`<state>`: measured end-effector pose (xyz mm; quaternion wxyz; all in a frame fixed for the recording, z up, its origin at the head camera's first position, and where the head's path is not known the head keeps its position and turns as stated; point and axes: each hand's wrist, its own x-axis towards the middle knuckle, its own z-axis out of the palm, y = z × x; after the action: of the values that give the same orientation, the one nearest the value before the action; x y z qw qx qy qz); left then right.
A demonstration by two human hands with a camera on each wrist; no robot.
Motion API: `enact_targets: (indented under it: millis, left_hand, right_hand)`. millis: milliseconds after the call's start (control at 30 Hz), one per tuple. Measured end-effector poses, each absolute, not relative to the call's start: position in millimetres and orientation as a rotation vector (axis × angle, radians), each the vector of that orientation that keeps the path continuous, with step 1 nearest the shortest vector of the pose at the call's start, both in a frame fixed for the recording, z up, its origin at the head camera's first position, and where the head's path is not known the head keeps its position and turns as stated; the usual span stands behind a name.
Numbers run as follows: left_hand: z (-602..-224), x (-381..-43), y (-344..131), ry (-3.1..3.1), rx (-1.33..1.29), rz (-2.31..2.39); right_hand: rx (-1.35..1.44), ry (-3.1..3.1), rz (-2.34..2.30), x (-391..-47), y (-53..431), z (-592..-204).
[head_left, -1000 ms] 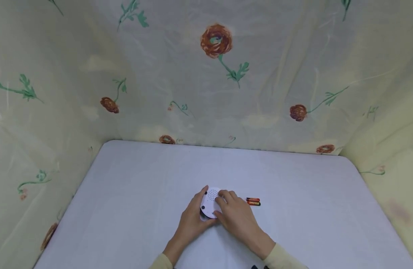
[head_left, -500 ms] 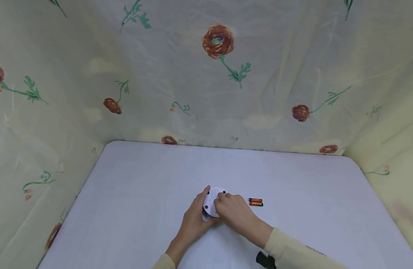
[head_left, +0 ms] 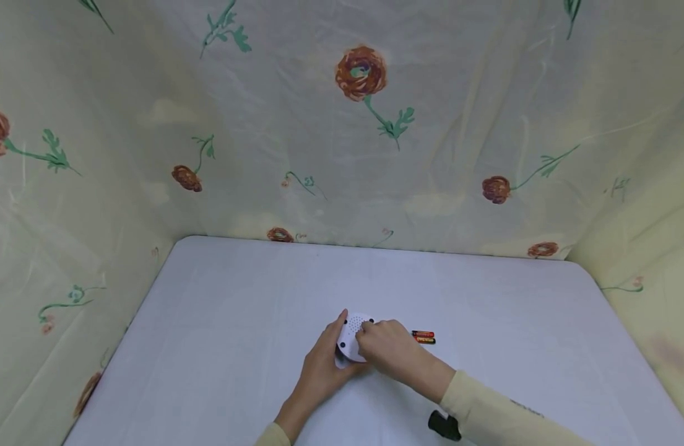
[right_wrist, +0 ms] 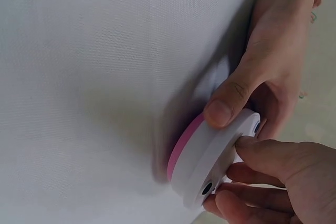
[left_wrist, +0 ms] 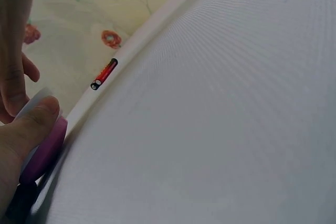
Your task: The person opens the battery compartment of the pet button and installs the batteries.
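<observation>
The round white device (head_left: 350, 337) is lying on the white surface (head_left: 236, 347), near its front edge and a little left of the middle, and both hands are meeting on it. It is showing a pink band (right_wrist: 181, 148) round its lower edge, small holes on the top face and a dark dot on its side. The left hand (head_left: 319, 365) is gripping the device from the left side; its thumb is pressing on the white rim just above the pink band, and its fingers are curling round the far side. The right hand (head_left: 389, 353) is coming from the right, and its fingers (right_wrist: 273, 156) are bending over the top face and pinching the upper part of the device. Two small red and black batteries (head_left: 424, 337) are lying side by side on the surface just to the right of the right hand, not touching it. A pale yellow sleeve (head_left: 497, 415) is covering the right forearm, and a small black object (head_left: 443, 426) is sitting under this wrist. A pale cloth with red flowers (head_left: 361, 71) is hanging behind the surface and at both sides.
</observation>
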<state>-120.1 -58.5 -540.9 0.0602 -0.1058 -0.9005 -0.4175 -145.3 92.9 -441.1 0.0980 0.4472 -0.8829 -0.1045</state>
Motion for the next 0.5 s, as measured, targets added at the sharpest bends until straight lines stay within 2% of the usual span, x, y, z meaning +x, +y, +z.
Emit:
enact_targets:
  millis: [500]
  left_hand:
    - [-544.1, -120.3, -60.9, -2.706, -0.328, -1.314]
  right_hand:
    - [1.303, -2.570, -0.248, -149.5, 94.1, -444.6]
